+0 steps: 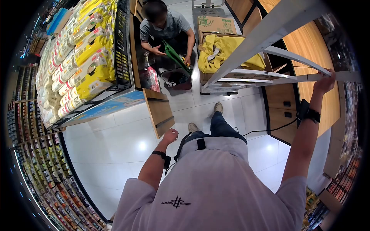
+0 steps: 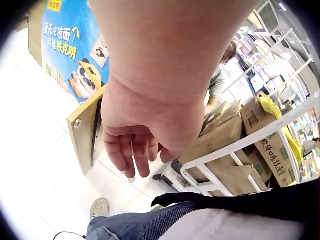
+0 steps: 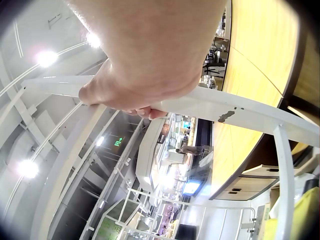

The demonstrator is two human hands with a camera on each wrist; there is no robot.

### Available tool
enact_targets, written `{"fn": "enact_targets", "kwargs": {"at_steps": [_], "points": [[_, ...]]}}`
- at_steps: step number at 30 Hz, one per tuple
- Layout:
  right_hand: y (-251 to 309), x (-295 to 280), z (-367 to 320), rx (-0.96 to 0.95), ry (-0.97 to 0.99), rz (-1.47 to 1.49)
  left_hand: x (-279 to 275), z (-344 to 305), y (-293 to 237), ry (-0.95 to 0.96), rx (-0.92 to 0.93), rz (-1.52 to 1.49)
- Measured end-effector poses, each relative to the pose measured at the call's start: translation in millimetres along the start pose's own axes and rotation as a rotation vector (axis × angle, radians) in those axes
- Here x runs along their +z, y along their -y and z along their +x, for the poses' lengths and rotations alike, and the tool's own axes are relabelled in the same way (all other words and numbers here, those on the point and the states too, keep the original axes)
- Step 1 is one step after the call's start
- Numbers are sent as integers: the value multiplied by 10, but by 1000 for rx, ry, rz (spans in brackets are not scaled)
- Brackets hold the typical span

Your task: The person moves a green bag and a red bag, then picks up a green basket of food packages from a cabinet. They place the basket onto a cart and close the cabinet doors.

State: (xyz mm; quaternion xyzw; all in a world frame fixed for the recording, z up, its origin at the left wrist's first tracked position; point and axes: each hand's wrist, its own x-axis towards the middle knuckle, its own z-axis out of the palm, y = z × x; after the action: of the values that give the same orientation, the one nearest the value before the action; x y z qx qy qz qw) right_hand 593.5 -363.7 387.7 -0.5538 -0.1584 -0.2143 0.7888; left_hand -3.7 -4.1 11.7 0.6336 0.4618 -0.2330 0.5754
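My right hand [image 1: 326,81] reaches far out to the side, its fingers curled over a bar of a white metal frame [image 1: 296,61]. In the right wrist view that hand [image 3: 145,92] wraps the white bar [image 3: 200,105], which has a patch of chipped paint. My left hand [image 1: 169,136] hangs low in front of me near a wooden panel [image 1: 157,113]. Its fingers [image 2: 127,160] droop loosely with nothing in them in the left wrist view. Beyond the frame, yellow cloth [image 1: 214,52] drapes over cardboard boxes [image 1: 217,25] on a cart.
Ahead, a crouching person [image 1: 165,29] holds something green [image 1: 175,56] above a dark bin [image 1: 185,84]. Yellow and white packages [image 1: 92,57] are stacked on the display at left. Wooden cabinets [image 1: 314,77] line the right side. A black cable [image 1: 269,130] runs from my right wrist.
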Motion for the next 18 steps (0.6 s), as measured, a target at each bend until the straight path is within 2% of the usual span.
{"fn": "enact_targets", "kwargs": {"at_steps": [13,18], "points": [[-40,-100,56,23,75,22,52,81,159,8,19,-5],[-22,-66,36,17,43,-5,39,79,173,10,30,-12]]}}
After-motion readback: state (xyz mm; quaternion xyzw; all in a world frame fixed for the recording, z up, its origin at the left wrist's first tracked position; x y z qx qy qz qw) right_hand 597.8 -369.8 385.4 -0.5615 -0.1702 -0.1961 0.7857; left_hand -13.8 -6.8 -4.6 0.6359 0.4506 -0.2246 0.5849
